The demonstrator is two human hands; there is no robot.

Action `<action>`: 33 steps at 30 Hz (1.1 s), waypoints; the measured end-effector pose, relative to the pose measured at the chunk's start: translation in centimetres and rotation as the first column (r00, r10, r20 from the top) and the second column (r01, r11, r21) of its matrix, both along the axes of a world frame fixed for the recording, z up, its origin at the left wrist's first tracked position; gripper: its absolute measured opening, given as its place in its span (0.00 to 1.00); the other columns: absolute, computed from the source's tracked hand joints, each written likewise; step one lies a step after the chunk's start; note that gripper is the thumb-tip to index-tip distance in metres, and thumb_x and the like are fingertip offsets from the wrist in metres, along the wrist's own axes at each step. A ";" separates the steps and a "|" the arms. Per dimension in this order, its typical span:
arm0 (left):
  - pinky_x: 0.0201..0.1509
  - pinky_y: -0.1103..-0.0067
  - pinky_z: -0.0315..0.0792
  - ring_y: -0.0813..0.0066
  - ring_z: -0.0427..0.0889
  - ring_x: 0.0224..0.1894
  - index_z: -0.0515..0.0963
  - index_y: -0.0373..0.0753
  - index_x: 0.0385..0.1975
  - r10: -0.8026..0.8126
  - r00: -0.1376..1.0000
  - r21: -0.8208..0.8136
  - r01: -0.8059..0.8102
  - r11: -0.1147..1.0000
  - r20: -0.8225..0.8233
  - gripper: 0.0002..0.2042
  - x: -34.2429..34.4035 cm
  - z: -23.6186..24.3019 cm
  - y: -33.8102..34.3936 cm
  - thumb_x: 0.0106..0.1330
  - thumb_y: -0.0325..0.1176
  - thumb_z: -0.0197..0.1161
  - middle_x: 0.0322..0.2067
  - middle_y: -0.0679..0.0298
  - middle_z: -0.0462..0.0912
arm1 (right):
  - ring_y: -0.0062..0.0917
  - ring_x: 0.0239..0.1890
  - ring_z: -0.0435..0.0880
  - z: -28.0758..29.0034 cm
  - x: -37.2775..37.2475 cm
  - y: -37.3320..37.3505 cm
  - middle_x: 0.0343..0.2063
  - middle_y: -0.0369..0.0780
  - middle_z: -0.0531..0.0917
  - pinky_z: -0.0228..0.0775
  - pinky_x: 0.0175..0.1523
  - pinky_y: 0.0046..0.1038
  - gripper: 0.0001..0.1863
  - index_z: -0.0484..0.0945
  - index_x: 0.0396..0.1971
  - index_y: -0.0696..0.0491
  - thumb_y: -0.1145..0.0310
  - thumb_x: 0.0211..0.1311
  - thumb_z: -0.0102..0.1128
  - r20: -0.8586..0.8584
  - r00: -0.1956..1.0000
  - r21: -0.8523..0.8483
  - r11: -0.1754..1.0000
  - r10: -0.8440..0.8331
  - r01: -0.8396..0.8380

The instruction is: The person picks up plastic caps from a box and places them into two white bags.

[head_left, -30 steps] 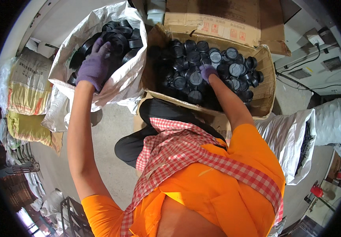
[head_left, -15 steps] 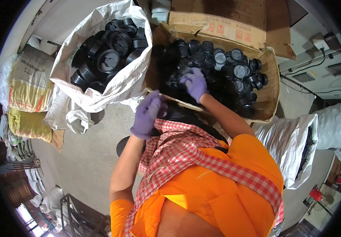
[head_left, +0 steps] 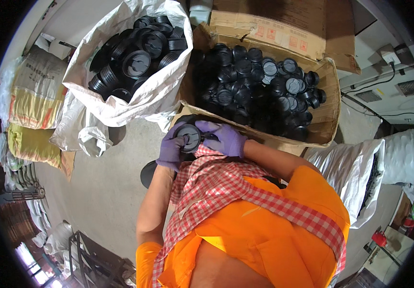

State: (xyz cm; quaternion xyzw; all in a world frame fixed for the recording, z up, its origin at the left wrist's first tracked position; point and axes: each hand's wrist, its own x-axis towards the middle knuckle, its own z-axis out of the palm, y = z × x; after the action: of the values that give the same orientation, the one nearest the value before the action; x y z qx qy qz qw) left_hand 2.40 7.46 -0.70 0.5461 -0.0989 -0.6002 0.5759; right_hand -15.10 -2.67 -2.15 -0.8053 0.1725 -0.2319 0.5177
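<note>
In front of my apron, my left hand (head_left: 170,148), in a purple glove, is closed on a round black plastic lid (head_left: 188,136) with its flat face turned up. Close against the lid's right side is my right hand (head_left: 226,138), also purple-gloved, its fingers curled. Something dark shows under those fingers, though its shape is mostly hidden. Just beyond my hands stands an open cardboard box (head_left: 331,91) of loose black round lids (head_left: 243,67). To its left is a white woven sack (head_left: 168,93) filled with larger, stacked black round lids (head_left: 136,64).
Lying at the right is another white woven sack (head_left: 336,165) with dark pieces at its mouth. Full yellow and white sacks (head_left: 36,96) are piled at the far left. A metal-framed cart (head_left: 84,257) stands lower left, and a cable (head_left: 384,79) hangs at the upper right.
My right hand has come out of the box and back toward my body, meeting my left hand. The round black lid now shows between them.
</note>
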 end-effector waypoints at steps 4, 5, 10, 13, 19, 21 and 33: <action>0.51 0.74 0.73 0.65 0.76 0.47 0.66 0.31 0.55 -0.020 0.989 -0.027 0.024 0.999 0.147 0.24 -0.4 0.1 1.2 0.55 0.18 0.55 0.47 0.57 0.75 | 0.40 0.42 0.78 2.8 0.9 -0.6 0.37 0.44 0.79 0.68 0.50 0.36 0.14 0.73 0.40 0.48 0.59 0.54 0.53 -0.616 0.787 -0.121 0.984 0.026 -0.127; 0.52 0.75 0.72 0.65 0.76 0.48 0.65 0.31 0.55 -0.047 0.970 -0.020 0.054 0.998 0.237 0.24 -0.6 0.2 1.5 0.56 0.18 0.54 0.47 0.57 0.75 | 0.40 0.43 0.78 2.8 0.8 -0.7 0.38 0.44 0.80 0.69 0.49 0.37 0.15 0.74 0.40 0.48 0.58 0.54 0.53 -0.595 0.801 -0.146 0.970 0.072 -0.196; 0.42 0.71 0.73 0.54 0.80 0.36 0.69 0.41 0.51 -0.472 0.087 0.385 0.459 0.801 0.877 0.19 -0.5 4.8 1.4 0.57 0.26 0.55 0.35 0.49 0.79 | 0.36 0.39 0.80 5.9 1.5 -2.5 0.37 0.43 0.82 0.70 0.47 0.32 0.18 0.77 0.41 0.52 0.60 0.49 0.62 -0.694 0.627 -0.022 0.861 0.352 -0.507; 0.41 0.75 0.74 0.66 0.80 0.38 0.69 0.33 0.49 -0.291 0.943 -0.114 0.311 0.944 0.163 0.19 1.1 6.0 3.4 0.56 0.24 0.57 0.37 0.56 0.80 | 0.24 0.32 0.80 5.2 0.8 -4.0 0.30 0.39 0.82 0.70 0.39 0.24 0.17 0.79 0.36 0.57 0.62 0.48 0.62 0.116 0.637 0.643 0.431 0.762 -0.633; 0.51 0.69 0.71 0.65 0.75 0.47 0.62 0.35 0.57 -0.178 0.425 -0.039 0.454 0.890 0.888 0.27 -0.7 1.9 2.6 0.57 0.32 0.60 0.47 0.59 0.73 | 0.24 0.38 0.77 5.4 2.1 -3.3 0.35 0.43 0.79 0.69 0.44 0.23 0.08 0.74 0.27 0.58 0.69 0.60 0.49 0.324 0.937 0.250 0.943 0.132 -0.219; 0.54 0.70 0.69 0.63 0.74 0.49 0.63 0.35 0.57 -0.188 0.438 -0.035 0.452 0.891 0.879 0.27 -1.8 0.4 1.7 0.55 0.29 0.60 0.48 0.58 0.73 | 0.24 0.39 0.78 3.6 2.9 -2.8 0.34 0.40 0.79 0.69 0.47 0.24 0.08 0.78 0.33 0.58 0.72 0.58 0.52 0.412 0.903 0.736 0.628 -0.117 -0.254; 0.48 0.74 0.70 0.64 0.76 0.42 0.74 0.41 0.49 0.351 -0.307 -0.247 0.328 0.912 0.885 0.26 1.1 17.0 -7.8 0.45 0.22 0.68 0.40 0.60 0.78 | 0.40 0.45 0.77 -6.0 -9.4 -16.0 0.40 0.48 0.79 0.67 0.50 0.36 0.16 0.79 0.38 0.53 0.59 0.56 0.54 -0.542 0.245 -0.420 0.511 -0.804 0.750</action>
State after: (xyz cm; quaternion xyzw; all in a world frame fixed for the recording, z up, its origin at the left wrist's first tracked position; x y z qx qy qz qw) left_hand 3.54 -0.32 16.34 0.6656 -0.6404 0.1381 0.3574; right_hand -24.53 -18.67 -8.20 -0.6537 0.7143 -0.1490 0.2005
